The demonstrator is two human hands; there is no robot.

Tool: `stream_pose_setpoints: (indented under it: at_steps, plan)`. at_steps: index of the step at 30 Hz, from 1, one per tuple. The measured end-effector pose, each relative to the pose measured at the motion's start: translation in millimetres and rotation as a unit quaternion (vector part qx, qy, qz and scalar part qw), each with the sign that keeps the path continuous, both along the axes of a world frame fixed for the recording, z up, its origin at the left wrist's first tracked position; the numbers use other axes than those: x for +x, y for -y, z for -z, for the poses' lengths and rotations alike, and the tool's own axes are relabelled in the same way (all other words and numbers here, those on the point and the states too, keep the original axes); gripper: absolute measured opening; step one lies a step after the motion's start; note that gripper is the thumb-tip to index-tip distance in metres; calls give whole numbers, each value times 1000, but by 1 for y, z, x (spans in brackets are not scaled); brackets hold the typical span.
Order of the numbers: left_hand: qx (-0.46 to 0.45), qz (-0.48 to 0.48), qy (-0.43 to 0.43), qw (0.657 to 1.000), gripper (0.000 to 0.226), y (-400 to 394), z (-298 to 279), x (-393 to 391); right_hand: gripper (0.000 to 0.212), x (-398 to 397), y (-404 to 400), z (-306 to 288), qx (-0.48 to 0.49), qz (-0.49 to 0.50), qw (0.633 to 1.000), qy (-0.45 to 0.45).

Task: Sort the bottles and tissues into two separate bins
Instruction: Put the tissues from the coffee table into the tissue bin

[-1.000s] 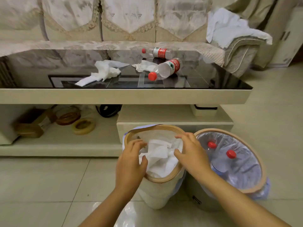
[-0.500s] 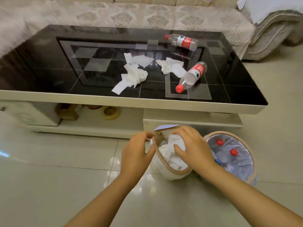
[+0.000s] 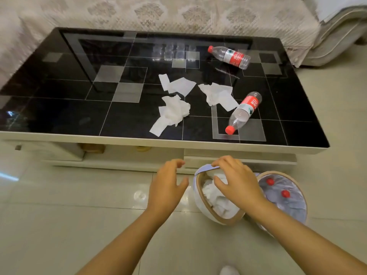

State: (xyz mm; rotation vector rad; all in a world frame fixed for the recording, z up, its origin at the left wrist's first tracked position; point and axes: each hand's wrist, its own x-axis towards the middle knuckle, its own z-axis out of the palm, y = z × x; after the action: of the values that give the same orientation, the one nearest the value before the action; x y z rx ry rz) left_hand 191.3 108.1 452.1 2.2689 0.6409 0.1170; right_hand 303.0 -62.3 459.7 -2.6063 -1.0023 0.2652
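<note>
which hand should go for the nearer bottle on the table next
Probably the right hand. The nearer bottle lies on the table's right side, roughly above that hand and near the bottle bin. The left hand is farther left, nearer the tissues.

Bench (image 3: 59, 108) left half bare glass, open reach from its front edge. Mid-bench three tissues (image 3: 172, 114) clustered; near bottle (image 3: 243, 113) by the front right, far bottle (image 3: 229, 57) toward the back edge. Open glass between them. On the floor, tissue bin (image 3: 200, 197) and bottle bin (image 3: 297, 187) side by side below the front edge; right hand (image 3: 238, 183) covers the tissue bin's mouth.
</note>
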Motion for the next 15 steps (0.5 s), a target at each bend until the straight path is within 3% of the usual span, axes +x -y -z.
stream_pose_setpoints:
  at_steps: [6,9,15]
  plan:
    - [59,-93,-46,993,69,-40,21,101,28,66,-13,17,-1,20,999,-33]
    - [73,-153,-103,980,73,-57,38,144,26,102,-23,26,19,31,999,-40]
    - [68,-180,-128,973,74,-90,65,204,20,148,-47,46,49,33,996,-69]
